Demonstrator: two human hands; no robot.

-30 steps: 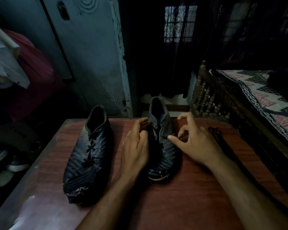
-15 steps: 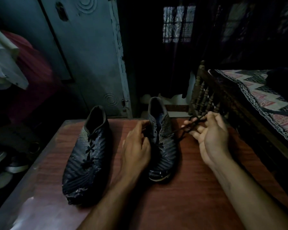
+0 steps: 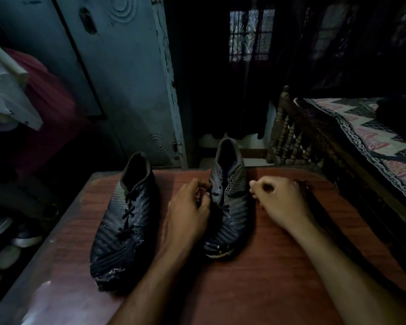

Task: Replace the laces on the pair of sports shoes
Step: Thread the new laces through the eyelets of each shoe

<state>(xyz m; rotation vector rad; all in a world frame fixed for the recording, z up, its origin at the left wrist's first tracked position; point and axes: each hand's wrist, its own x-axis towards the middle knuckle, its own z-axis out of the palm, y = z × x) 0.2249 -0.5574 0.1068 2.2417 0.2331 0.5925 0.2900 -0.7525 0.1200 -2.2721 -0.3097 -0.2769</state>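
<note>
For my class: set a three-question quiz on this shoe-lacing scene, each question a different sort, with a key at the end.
1. True or false: the left shoe has a lace crossing its front.
2. Which hand grips the right shoe at its eyelet edge?
A. the left hand
B. the right hand
C. neither
3. Fill in: both shoes stand on the reddish-brown ____, heels pointing away from the person.

Key:
1. True.
2. A. The right hand sits on the other side of that shoe, fingers curled; whether it holds a lace is too dark to tell.
3. Table.
</note>
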